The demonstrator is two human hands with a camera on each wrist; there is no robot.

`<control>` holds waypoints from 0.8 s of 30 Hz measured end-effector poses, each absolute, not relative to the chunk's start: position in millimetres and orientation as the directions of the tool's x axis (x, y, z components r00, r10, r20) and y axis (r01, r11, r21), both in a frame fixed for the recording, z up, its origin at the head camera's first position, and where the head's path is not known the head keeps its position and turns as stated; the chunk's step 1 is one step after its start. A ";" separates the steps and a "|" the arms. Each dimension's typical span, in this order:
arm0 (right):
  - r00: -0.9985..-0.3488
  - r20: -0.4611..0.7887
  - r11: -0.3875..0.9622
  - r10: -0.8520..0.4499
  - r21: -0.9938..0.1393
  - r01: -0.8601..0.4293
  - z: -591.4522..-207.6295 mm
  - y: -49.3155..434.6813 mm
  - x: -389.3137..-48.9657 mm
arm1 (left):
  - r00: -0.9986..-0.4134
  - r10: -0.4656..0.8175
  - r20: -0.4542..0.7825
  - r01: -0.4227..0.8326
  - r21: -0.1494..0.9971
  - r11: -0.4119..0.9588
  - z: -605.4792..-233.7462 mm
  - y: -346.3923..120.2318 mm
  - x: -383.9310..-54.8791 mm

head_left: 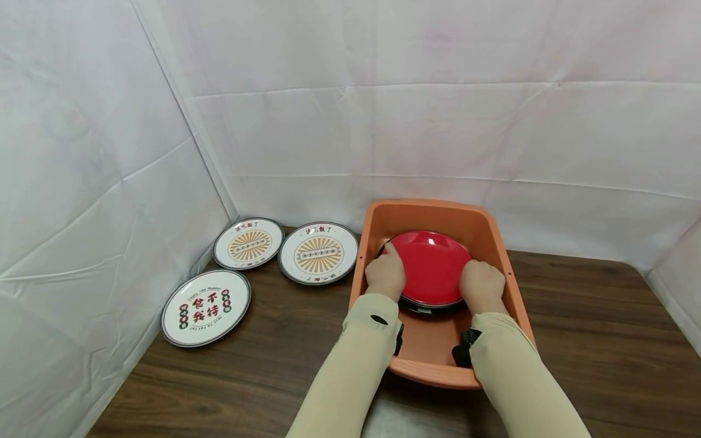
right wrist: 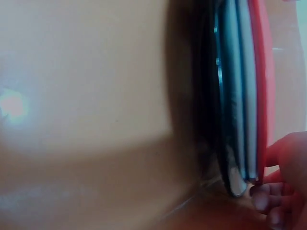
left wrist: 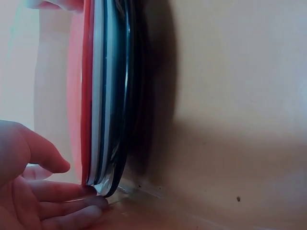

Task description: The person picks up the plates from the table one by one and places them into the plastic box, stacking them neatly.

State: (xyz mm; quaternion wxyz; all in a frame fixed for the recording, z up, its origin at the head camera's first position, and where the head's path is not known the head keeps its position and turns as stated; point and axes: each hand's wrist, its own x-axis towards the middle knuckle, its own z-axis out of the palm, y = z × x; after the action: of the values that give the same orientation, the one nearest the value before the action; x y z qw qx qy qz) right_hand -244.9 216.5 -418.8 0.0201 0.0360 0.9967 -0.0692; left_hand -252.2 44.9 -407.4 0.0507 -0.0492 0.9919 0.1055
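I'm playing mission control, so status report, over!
Left hand, right hand at opposite edges of plate stack. Red plate on top. Possibly tight: orange tub walls nearby.

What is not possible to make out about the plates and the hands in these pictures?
Upper faces of the lower plates: covered by the red plate, head view.
Exact count of them: dark, blurred rims, both wrist views.
Smallest lettering on the nearest white plate: too small, head view.
Part of the right hand: cut off by the right edge, right wrist view.
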 end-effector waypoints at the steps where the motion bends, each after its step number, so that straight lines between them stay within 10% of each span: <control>1: -0.996 -0.058 0.986 0.074 -0.146 0.082 -418.2 216.3 -245.1 | -0.990 -0.088 -0.112 -0.110 0.210 0.972 -407.3 44.7 -252.0; 17: -0.986 -0.112 0.951 0.125 -0.268 0.151 -413.7 215.1 -244.7 | -0.990 -0.076 -0.121 -0.109 0.295 0.949 -404.9 43.8 -244.6; 21: -0.987 -0.065 0.806 0.147 -0.571 0.158 -394.9 218.1 -236.8 | -0.992 -0.111 0.058 -0.070 0.482 0.873 -395.9 40.2 -243.8; 24: -0.989 -0.018 0.381 0.147 -0.921 0.073 -366.0 226.6 -220.2 | -0.968 -0.170 0.187 0.023 0.736 0.677 -370.8 27.9 -239.4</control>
State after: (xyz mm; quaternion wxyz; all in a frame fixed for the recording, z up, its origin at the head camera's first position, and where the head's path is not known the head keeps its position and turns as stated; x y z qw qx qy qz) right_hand -220.2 226.6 -366.0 -0.0333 0.0663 0.8304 -0.5521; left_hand -239.4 27.9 -370.8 -0.1206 -0.0403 0.9077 0.3998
